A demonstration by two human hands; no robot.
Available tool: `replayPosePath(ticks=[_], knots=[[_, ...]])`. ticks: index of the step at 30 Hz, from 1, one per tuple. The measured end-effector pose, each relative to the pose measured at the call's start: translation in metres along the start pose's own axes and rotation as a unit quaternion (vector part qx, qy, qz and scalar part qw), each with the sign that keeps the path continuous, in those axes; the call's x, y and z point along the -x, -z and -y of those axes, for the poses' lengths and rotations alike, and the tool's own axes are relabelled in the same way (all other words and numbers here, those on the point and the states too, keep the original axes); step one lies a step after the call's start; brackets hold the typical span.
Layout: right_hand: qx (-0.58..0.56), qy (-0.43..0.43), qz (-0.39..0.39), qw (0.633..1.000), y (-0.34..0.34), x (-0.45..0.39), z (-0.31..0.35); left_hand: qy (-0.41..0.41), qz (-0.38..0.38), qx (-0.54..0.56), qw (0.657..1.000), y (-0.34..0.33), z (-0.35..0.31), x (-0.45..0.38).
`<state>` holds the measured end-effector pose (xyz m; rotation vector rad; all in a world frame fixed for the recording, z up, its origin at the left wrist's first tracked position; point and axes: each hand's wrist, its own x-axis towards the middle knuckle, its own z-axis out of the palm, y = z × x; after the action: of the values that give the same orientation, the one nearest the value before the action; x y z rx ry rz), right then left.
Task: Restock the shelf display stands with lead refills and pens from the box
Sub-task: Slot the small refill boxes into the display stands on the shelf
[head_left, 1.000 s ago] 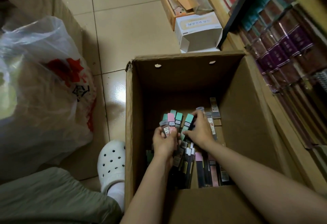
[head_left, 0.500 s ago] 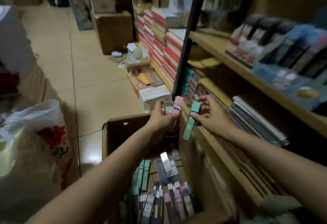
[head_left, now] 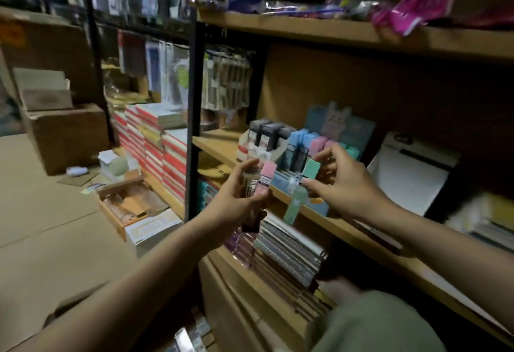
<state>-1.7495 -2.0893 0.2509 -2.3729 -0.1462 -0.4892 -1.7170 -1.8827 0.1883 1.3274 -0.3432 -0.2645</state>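
Note:
My left hand (head_left: 236,198) grips a small bunch of lead refill cases (head_left: 260,183), a pink one and a grey one showing. My right hand (head_left: 342,182) pinches a single green refill case (head_left: 300,193) that hangs down slantwise. Both hands are raised in front of the middle wooden shelf (head_left: 333,221). Just behind them stands a display stand (head_left: 311,146) with blue, pink and green refills, and to its left a white stand with dark cases (head_left: 264,140). Only a corner of the box (head_left: 194,335) with more cases shows at the bottom edge.
A black metal upright (head_left: 193,118) divides the shelving. Stacked red-spined books (head_left: 155,143) sit left of it, spiral notebooks (head_left: 289,249) on the lower shelf. Small cardboard boxes (head_left: 130,207) and a large carton (head_left: 64,135) stand on the tiled floor. Pink packets (head_left: 417,7) lie on the top shelf.
Both hands rose out of the box with the refill cases and moved up and right to the middle shelf. My view lifted from the box to the shelving.

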Motion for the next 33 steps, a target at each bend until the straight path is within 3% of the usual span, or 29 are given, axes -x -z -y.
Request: replayPosePath(ticks=[10,20,33], knots=[[0.183,0.03,-0.147,0.972,0.058,-0.036,-0.028,0.009,0.041,0.048,0.998,-0.026,0.028,-0.043],[0.214,0.016,-0.137,0.967,0.029,-0.064,-0.053,0.01,0.031,0.1,0.994,-0.021,0.034,-0.068],[0.22,0.008,-0.145,0.965,0.017,-0.072,-0.072,0.006,0.042,0.082,0.996,-0.022,0.04,-0.065]])
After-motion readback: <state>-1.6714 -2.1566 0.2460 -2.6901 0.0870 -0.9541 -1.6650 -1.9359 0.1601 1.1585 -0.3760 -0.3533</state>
